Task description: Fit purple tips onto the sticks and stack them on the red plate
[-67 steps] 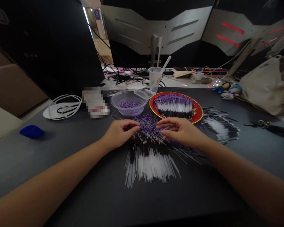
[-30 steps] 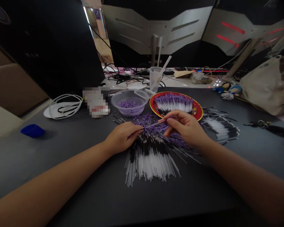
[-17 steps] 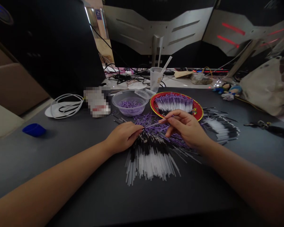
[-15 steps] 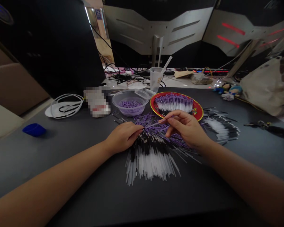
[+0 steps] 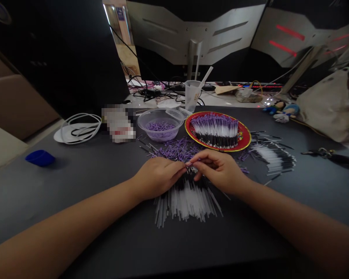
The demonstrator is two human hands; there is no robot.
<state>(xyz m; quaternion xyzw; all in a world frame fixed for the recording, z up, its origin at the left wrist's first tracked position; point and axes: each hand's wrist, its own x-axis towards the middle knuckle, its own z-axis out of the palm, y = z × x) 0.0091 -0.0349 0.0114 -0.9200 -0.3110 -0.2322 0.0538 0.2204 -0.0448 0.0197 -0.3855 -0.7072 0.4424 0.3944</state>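
Observation:
A big pile of thin refill tubes (image 5: 186, 195), white at the near end and black further up, fans out on the dark desk (image 5: 99, 182). Both hands rest on its far end, fingertips meeting. My left hand (image 5: 158, 177) is curled with its fingers pinched toward the right hand. My right hand (image 5: 218, 170) pinches a small purple-tipped piece at the meeting point; what sits between the fingertips is too small to name surely. Loose purple caps (image 5: 177, 149) lie just beyond the hands.
A red plate (image 5: 244, 135) holds a neat row of capped tubes. A clear plastic bowl (image 5: 159, 124) holds purple caps. More tubes (image 5: 275, 155) lie right of the plate. A blue cup (image 5: 40, 158), a face mask (image 5: 77, 130), a straw cup (image 5: 192, 95) and a cloth bag (image 5: 331, 104) stand around.
My right hand has come down from near the plate and toward me, meeting my left hand over the pile. The tube it held up slanted is no longer raised.

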